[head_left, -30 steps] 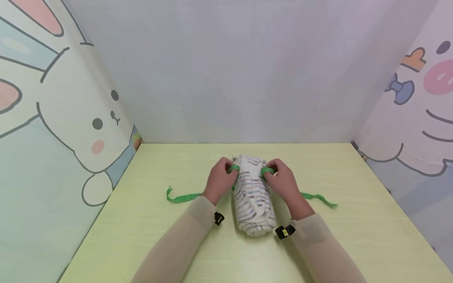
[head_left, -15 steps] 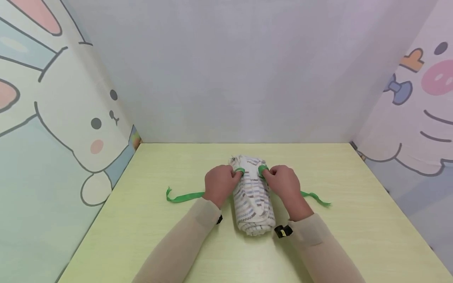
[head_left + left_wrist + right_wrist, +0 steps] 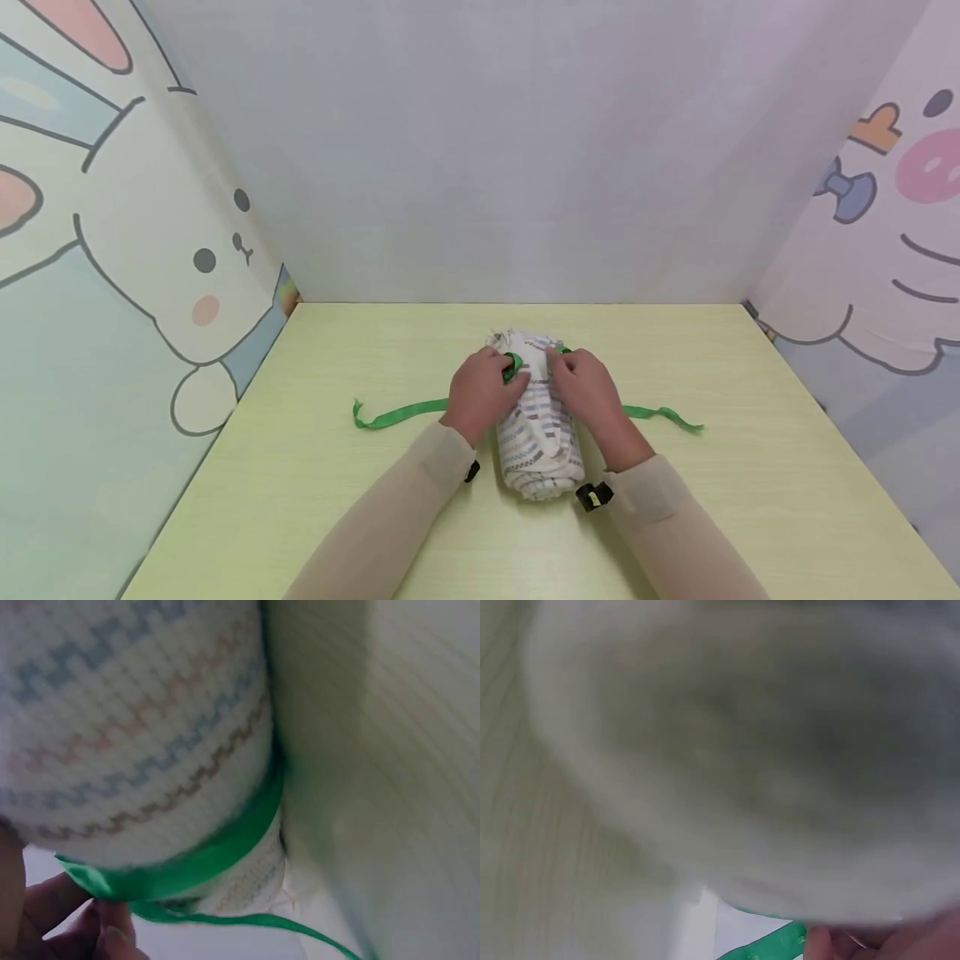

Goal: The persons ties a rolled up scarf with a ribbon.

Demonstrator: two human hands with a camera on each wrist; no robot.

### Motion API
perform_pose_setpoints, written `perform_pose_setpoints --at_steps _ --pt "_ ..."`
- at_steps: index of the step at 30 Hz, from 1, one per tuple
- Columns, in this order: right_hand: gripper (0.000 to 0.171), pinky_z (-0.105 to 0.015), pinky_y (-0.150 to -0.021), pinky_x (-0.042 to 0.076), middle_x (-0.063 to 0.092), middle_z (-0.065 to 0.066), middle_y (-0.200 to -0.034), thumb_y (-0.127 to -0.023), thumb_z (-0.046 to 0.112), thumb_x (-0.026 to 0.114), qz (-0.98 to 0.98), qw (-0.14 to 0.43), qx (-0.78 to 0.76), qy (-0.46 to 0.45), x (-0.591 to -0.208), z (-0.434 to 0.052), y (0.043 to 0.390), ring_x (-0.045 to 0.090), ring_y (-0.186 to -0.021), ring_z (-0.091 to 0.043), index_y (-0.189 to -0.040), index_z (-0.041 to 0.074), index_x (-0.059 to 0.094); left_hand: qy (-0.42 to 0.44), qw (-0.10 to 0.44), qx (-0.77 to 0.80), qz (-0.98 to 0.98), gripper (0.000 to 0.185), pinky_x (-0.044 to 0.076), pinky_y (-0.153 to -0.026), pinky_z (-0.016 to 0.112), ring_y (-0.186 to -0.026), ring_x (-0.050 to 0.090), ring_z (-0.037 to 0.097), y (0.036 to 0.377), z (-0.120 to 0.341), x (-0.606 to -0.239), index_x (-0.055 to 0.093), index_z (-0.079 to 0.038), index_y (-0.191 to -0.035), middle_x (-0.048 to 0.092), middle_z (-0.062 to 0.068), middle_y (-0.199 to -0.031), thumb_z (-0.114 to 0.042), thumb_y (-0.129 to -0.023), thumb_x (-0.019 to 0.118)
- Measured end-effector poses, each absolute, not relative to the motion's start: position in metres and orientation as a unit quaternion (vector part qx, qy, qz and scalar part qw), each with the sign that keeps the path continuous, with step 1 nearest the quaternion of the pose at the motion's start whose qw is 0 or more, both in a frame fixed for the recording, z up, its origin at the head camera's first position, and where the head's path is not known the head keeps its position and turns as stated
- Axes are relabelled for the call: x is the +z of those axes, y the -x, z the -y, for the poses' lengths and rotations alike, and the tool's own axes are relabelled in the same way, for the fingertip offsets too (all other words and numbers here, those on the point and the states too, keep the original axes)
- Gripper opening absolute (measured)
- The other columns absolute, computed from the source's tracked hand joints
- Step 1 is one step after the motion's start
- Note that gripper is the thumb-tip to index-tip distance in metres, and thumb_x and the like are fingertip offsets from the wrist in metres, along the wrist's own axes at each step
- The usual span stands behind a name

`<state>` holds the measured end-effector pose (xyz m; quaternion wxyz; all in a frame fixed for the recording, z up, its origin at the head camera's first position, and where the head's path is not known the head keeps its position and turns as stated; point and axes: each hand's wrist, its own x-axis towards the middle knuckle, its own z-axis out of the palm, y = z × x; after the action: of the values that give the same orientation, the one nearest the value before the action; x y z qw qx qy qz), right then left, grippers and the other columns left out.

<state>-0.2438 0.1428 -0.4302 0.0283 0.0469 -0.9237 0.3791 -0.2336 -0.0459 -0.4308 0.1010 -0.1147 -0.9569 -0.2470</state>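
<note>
My curled left hand (image 3: 482,392) and right hand (image 3: 588,387) each pinched the green ribbon (image 3: 408,412) around the far half of the rolled cloth (image 3: 538,442), which lay on the table (image 3: 375,350) between the ribbon's trailing ends.

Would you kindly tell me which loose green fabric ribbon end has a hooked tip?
The left green ribbon end, out past the left hand; the right green ribbon end, past the right hand, is wavy, its tip pointing outward.
</note>
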Motion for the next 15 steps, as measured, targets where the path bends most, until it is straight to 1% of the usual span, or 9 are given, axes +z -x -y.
perform_pose_setpoints --at_steps 2,3,5,6,8,9,12,13,15 --pt "0.052 -0.039 -0.065 0.042 0.057 -0.013 -0.097 -0.108 0.045 0.049 0.926 0.037 0.371 -0.063 -0.431 -0.143 0.244 0.051 -0.072 -0.026 -0.071 0.010 0.052 0.108 0.106 -0.262 0.953 0.033 0.052 -0.076 0.033 -0.086 0.060 0.016 0.236 0.045 -0.433 0.077 -0.011 -0.121 0.065 0.001 -0.102 -0.036 -0.103 0.063" --pt "0.049 -0.039 -0.065 0.044 0.058 -0.013 -0.096 -0.107 0.042 0.054 0.926 0.045 0.368 -0.067 -0.432 -0.142 0.244 0.052 -0.072 -0.026 -0.073 0.008 0.057 0.104 0.110 -0.276 0.949 0.029 0.052 -0.076 0.033 -0.085 0.060 0.015 0.237 0.045 -0.434 0.078 -0.012 -0.118 0.066 0.000 -0.100 -0.032 -0.102 0.064" --pt "0.036 -0.040 -0.068 0.047 0.061 -0.013 -0.102 -0.106 0.033 0.058 0.925 0.056 0.370 -0.062 -0.434 -0.143 0.243 0.057 -0.078 -0.025 -0.087 0.004 0.068 0.090 0.115 -0.324 0.935 0.023 0.051 -0.075 0.032 -0.083 0.059 0.014 0.238 0.046 -0.435 0.079 -0.013 -0.113 0.066 -0.002 -0.097 -0.026 -0.102 0.063" --pt "0.035 -0.041 -0.069 0.048 0.062 -0.014 -0.101 -0.106 0.031 0.057 0.924 0.056 0.375 -0.060 -0.434 -0.144 0.243 0.058 -0.079 -0.026 -0.094 0.001 0.070 0.081 0.114 -0.355 0.924 0.021 0.051 -0.074 0.033 -0.083 0.060 0.014 0.237 0.046 -0.435 0.077 -0.012 -0.110 0.066 -0.001 -0.096 -0.025 -0.103 0.062" --pt "0.034 -0.041 -0.069 0.048 0.064 -0.013 -0.098 -0.107 0.031 0.054 0.915 0.056 0.396 -0.043 -0.435 -0.145 0.242 0.058 -0.079 -0.026 -0.113 0.002 0.072 0.058 0.104 -0.426 0.897 0.019 0.051 -0.074 0.034 -0.083 0.060 0.016 0.237 0.047 -0.434 0.072 -0.012 -0.110 0.066 -0.001 -0.095 -0.024 -0.105 0.058" --pt "0.035 -0.040 -0.068 0.048 0.064 -0.012 -0.095 -0.108 0.032 0.053 0.909 0.060 0.410 -0.033 -0.435 -0.146 0.243 0.058 -0.078 -0.025 -0.117 0.003 0.071 0.046 0.096 -0.461 0.881 0.018 0.051 -0.074 0.035 -0.084 0.061 0.016 0.236 0.048 -0.434 0.068 -0.012 -0.111 0.067 -0.002 -0.095 -0.023 -0.106 0.056" --pt "0.034 -0.039 -0.063 0.046 0.064 -0.012 -0.088 -0.109 0.033 0.051 0.886 0.067 0.458 -0.016 -0.435 -0.149 0.243 0.056 -0.072 -0.028 -0.116 0.005 0.069 0.017 0.070 -0.564 0.823 0.018 0.053 -0.080 0.037 -0.087 0.067 0.015 0.236 0.050 -0.431 0.060 -0.009 -0.116 0.070 -0.003 -0.096 -0.021 -0.109 0.049" --pt "0.033 -0.039 -0.066 0.048 0.066 -0.012 -0.093 -0.109 0.032 0.051 0.878 0.073 0.473 -0.010 -0.435 -0.150 0.244 0.060 -0.076 -0.028 -0.118 0.006 0.070 0.007 0.061 -0.592 0.803 0.019 0.054 -0.085 0.038 -0.090 0.069 0.014 0.237 0.050 -0.430 0.058 -0.008 -0.119 0.072 -0.002 -0.098 -0.020 -0.109 0.048" --pt "0.032 -0.039 -0.074 0.052 0.070 -0.014 -0.102 -0.110 0.029 0.051 0.856 0.075 0.511 -0.006 -0.435 -0.153 0.244 0.065 -0.090 -0.030 -0.118 0.004 0.069 -0.011 0.044 -0.639 0.768 0.022 0.052 -0.096 0.040 -0.093 0.072 0.014 0.238 0.052 -0.430 0.058 -0.005 -0.123 0.075 0.001 -0.100 -0.018 -0.110 0.047"
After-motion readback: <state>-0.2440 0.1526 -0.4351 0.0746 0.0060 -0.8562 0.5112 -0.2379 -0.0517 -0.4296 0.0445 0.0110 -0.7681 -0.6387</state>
